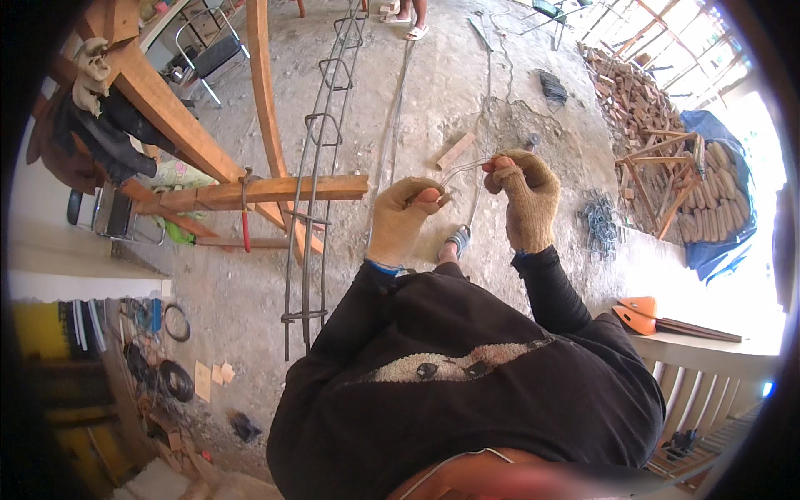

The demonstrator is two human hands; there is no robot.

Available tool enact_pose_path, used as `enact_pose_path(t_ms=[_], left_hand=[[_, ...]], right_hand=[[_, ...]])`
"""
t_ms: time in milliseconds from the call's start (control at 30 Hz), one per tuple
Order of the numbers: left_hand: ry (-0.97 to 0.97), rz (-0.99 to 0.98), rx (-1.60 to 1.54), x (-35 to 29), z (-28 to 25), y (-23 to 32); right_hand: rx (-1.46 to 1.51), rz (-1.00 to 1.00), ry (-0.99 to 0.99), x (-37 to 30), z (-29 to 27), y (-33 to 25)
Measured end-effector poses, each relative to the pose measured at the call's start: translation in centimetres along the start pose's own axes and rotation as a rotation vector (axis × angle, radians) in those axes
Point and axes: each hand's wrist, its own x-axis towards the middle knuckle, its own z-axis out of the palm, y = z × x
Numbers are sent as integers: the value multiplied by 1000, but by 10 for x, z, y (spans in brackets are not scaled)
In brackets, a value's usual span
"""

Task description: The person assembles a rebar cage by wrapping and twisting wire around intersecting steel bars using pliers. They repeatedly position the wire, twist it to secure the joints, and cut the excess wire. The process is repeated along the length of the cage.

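Thin tie wires [463,167], several strands bent in a loose curve, stretch between my hands at chest height. My left hand [398,218], in a tan knit glove with bare fingertips showing, pinches their left end. At the right end, my right hand [531,198], in a matching glove, has its fingers closed on the strands. To the left of my hands is a long steel rebar cage [313,158] with bent stirrups, lying across a wooden trestle beam [337,188]. A tool with a red handle [246,231] hangs from that beam.
Loose rebar rods [402,104] and a wood block [456,151] lie on rough concrete. Rightward are a heap of metal stirrups [600,225], a brick pile [621,100] and an orange-handled saw [638,315]. Another person's sandalled feet [417,32] show at the far side.
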Motion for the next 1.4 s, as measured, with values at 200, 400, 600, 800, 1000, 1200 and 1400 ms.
enact_pose_path(t_ms=[200, 400, 600, 800, 1000, 1200, 1400], left_hand=[[50, 256, 399, -2, 4, 8], [79, 403, 706, -4, 10, -12], [-135, -198, -156, 9, -13, -22], [-400, -568, -527, 20, -23, -20], [5, 406, 631, 7, 0, -23], [77, 680, 950, 10, -5, -24], [-105, -176, -180, 16, -22, -38]], right_hand=[[132, 132, 47, -2, 3, 0], [116, 378, 23, 1, -12, -10], [80, 172, -148, 2, -15, -2], [23, 53, -95, 4, -14, 4], [-96, 219, 154, 10, -5, 16], [168, 499, 166, 17, -4, 27], [61, 232, -349, 21, -27, 9]])
